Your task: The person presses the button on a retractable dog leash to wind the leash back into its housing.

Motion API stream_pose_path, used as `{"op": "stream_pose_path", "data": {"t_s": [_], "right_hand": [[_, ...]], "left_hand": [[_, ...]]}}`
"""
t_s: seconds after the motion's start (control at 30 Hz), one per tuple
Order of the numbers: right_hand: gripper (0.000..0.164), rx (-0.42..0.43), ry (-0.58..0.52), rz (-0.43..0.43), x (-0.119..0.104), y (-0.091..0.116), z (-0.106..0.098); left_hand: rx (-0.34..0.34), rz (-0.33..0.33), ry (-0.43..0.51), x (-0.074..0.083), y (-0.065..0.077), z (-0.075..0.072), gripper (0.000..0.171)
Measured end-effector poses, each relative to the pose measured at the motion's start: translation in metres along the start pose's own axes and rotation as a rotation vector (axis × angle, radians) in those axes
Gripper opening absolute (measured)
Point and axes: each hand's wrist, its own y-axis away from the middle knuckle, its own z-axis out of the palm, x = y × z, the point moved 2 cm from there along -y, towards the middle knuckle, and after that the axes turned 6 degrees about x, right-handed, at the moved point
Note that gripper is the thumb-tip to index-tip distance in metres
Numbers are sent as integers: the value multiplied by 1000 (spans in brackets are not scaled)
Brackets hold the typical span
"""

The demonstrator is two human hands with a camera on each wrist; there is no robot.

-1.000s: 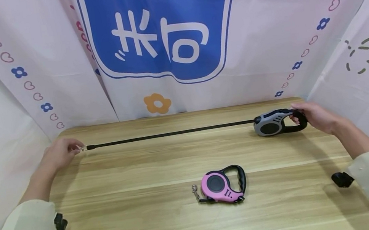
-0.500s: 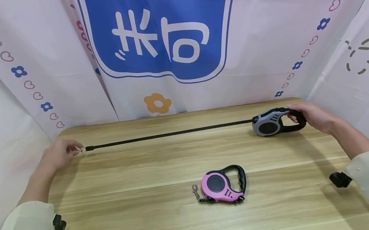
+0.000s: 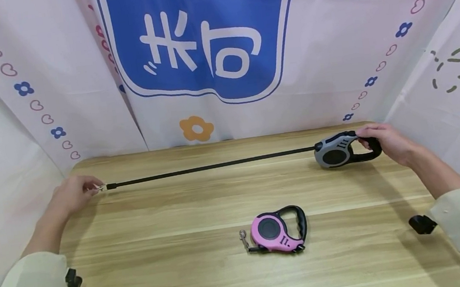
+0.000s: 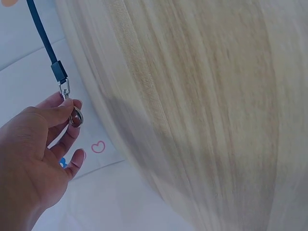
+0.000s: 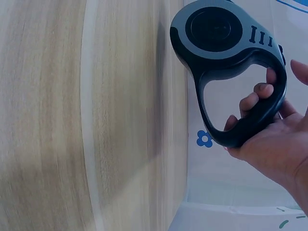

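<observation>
My right hand (image 3: 389,140) grips the black handle of a grey retractable dog leash (image 3: 334,153) near the table's back right. In the right wrist view the fingers (image 5: 250,102) curl through the handle loop, while the thumb stands off it. A black strap (image 3: 215,166) runs from the casing across to the far left. There my left hand (image 3: 73,194) pinches the metal snap hook (image 4: 76,115) at its end between thumb and finger. The strap looks straight and taut. A pink retractable leash (image 3: 273,234) lies nearer the front, its own small hook (image 3: 243,238) beside it, apart from both hands.
The wooden table (image 3: 177,274) carries the pink leash near its middle. A printed cloth (image 3: 315,66) with a blue sign stands along the back edge, and white cloth walls close in both sides. Black wrist devices (image 3: 423,224) sit at both sleeves.
The grey leash casing has shifted slightly left and tilted a little upward with my right hand, and its thumb has come forward toward the top. My left hand is almost unmoved.
</observation>
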Motion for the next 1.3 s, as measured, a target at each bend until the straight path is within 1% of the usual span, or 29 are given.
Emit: {"op": "stream_pose_path", "data": {"t_s": [0.1, 0.23, 0.37, 0.5, 0.67, 0.9, 1.13, 1.3], "right_hand": [[28, 42, 5, 12, -1, 1, 1], [25, 84, 76, 9, -2, 3, 2], [28, 113, 175, 10, -2, 3, 3], [36, 126, 225, 36, -2, 3, 4], [40, 127, 239, 74, -2, 2, 4], [44, 127, 247, 118, -5, 2, 5], [43, 115, 218, 111, -3, 2, 2], [41, 109, 186, 114, -3, 4, -2]], "left_hand": [[-1, -2, -1, -1, 1, 0, 23], [-2, 2, -2, -1, 1, 0, 23], [2, 10, -3, -1, 2, 1, 23], [-3, 11, -2, -1, 4, 1, 23], [-11, 5, 0, -1, 5, 1, 24], [0, 11, 5, 0, 5, 0, 23], [-2, 26, 60, -1, 6, 0, 23], [19, 40, 96, 1, 8, -3, 20]]}}
